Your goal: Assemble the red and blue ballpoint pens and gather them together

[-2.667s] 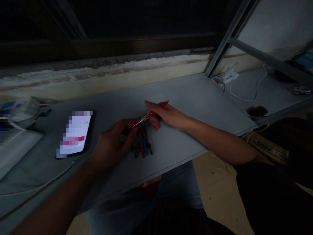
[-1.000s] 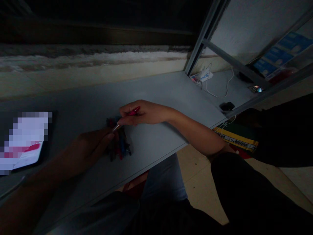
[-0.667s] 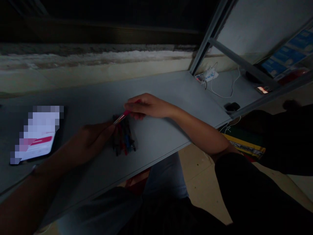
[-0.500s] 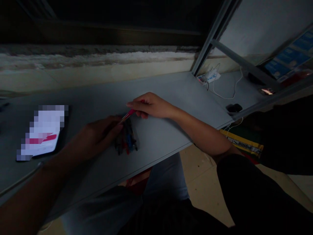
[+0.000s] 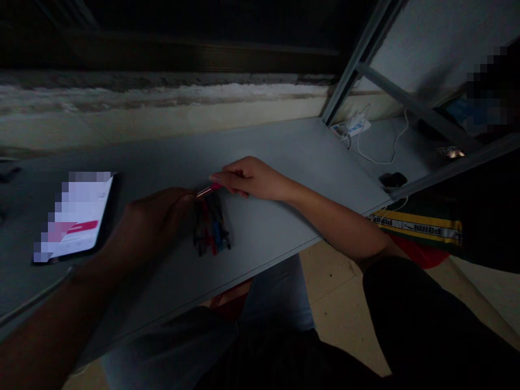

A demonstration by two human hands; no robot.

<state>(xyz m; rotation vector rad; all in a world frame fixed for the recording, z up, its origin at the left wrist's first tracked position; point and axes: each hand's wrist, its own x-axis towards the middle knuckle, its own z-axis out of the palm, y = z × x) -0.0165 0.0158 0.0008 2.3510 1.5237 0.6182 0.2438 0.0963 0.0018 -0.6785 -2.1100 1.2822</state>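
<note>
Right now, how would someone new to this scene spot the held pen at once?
Start at the grey desk and find the loose pens lying together on it. Just above them in the picture, the pink pen spans from the left hand to the right hand; unlike the others, it is held.

The light is dim. A grey table (image 5: 284, 149) runs along a pale wall (image 5: 162, 120), whose top is rough and patchy below a dark window (image 5: 227, 24). On the right, a metal post (image 5: 350, 73) meets a slanting bar (image 5: 406, 97) before a whitish side wall (image 5: 426, 32). The floor (image 5: 337, 309) is tan tile.
</note>
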